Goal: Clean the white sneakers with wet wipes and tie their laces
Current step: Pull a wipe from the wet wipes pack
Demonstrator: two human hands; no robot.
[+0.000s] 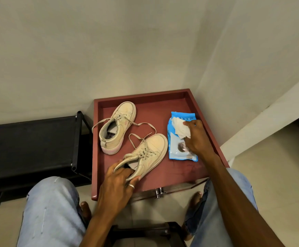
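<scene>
Two off-white sneakers lie on a reddish-brown tray table [177, 175], both with loose laces. The far sneaker [117, 127] stands near the table's back left. My left hand [120, 180] grips the heel and collar of the near sneaker [150, 152], whose toe points away to the right. At the right side lies a blue wet wipes pack [180, 153]. My right hand [196, 138] rests over it and pinches a white wet wipe [180, 128] that sticks out of the pack's top.
A black bench [31, 148] stands left of the table. Walls close off the back and right. My knees in light jeans flank the table's front edge, bare feet below. A dark stool [145, 232] sits under me.
</scene>
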